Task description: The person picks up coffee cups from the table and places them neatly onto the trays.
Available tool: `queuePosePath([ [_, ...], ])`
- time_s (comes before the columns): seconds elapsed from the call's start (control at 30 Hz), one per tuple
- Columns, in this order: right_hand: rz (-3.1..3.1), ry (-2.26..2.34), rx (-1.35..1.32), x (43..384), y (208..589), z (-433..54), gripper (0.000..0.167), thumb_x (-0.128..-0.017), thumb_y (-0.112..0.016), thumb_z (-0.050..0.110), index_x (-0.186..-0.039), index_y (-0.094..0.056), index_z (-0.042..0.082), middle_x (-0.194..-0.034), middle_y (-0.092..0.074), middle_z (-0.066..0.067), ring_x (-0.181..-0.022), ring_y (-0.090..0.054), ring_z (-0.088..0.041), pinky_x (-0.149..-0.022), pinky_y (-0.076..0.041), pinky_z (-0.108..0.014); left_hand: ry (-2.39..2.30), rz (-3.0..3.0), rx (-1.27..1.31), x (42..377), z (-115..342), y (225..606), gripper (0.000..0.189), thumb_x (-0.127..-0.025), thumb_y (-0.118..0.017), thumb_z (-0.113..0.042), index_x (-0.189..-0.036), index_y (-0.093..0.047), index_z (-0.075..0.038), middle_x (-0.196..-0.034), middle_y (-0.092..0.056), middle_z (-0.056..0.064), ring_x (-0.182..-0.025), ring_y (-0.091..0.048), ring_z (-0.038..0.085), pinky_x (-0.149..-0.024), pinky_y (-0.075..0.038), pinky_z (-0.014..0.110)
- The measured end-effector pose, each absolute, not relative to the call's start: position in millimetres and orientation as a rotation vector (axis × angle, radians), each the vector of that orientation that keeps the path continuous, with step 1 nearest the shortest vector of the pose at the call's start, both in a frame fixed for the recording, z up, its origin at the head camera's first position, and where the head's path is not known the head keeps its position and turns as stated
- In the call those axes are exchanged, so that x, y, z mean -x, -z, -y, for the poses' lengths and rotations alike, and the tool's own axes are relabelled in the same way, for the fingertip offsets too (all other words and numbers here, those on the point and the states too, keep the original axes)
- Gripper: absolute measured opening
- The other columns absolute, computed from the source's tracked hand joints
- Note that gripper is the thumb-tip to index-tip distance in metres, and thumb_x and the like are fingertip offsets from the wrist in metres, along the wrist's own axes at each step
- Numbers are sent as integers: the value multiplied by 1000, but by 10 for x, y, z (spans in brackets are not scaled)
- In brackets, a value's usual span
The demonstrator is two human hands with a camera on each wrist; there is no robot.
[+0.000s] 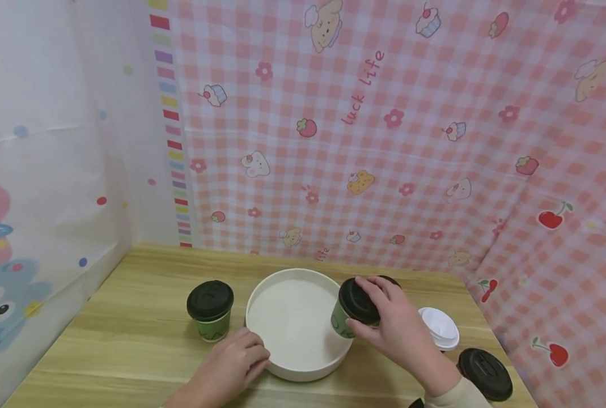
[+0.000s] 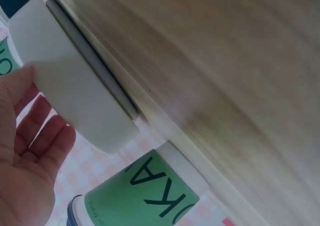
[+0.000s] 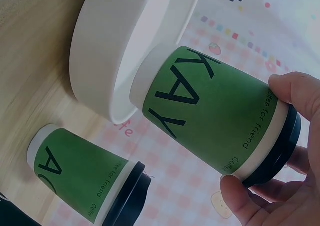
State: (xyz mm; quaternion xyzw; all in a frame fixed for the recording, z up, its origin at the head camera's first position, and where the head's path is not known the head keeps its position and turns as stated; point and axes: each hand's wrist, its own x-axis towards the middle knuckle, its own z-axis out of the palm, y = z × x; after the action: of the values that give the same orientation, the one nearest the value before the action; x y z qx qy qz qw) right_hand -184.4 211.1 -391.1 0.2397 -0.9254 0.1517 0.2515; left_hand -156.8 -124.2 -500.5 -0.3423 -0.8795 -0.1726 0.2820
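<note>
A green paper coffee cup (image 3: 200, 106) with a black lid is in my right hand (image 1: 399, 323), whose thumb and fingers grip it around the lid. The cup's base is at the right rim of a round white tray (image 1: 299, 375), raised off the table. At the tray's near left side, my left hand (image 1: 233, 362) pinches the rim, thumb on the outer wall in the left wrist view. Another lidded green cup (image 1: 212, 328) stands left of the tray. A third lidded green cup (image 3: 80, 171) stands on the table behind the right hand, mostly hidden in the head view.
White lids (image 1: 440, 327) sit right of the right hand. A loose black lid (image 1: 485, 374) lies nearer the table's right edge. Part of a dark object (image 1: 416, 403) shows at the bottom edge beside the right sleeve. Patterned cloth (image 1: 333, 147) hangs behind the wooden table (image 1: 144, 294).
</note>
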Motion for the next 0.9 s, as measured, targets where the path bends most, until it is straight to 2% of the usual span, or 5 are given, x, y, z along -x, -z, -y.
queuePosePath([
  [0.37, 2527, -388, -652, 1838, 3915, -2045, 77, -79, -94, 40, -144, -65, 14, -137, -65, -20, -123, -68, -40, -85, -66, -53, 479, 2387, 914, 1568, 1252, 4993, 11, -85, -91, -26, -87, -81, -23, -91, -69, -13, -89, -60, 3, -76, -57, 21],
  [0.63, 2559, -418, -646, 1824, 3943, -1978, 77, -78, -94, 40, -144, -65, 13, -138, -65, -21, -125, -66, -40, -90, -64, -54, 500, 2403, 922, 1559, 1261, 5004, 10, -86, -90, -26, -88, -80, -23, -92, -68, -13, -89, -59, 3, -75, -56, 20],
  [0.9, 2568, -399, -657, 1819, 3980, -1900, 75, -78, -94, 40, -143, -65, 14, -138, -65, -18, -122, -68, -37, -88, -64, -53, 504, 2390, 919, 1556, 1267, 5008, 12, -86, -90, -26, -87, -79, -24, -91, -67, -14, -89, -58, 3, -75, -56, 21],
])
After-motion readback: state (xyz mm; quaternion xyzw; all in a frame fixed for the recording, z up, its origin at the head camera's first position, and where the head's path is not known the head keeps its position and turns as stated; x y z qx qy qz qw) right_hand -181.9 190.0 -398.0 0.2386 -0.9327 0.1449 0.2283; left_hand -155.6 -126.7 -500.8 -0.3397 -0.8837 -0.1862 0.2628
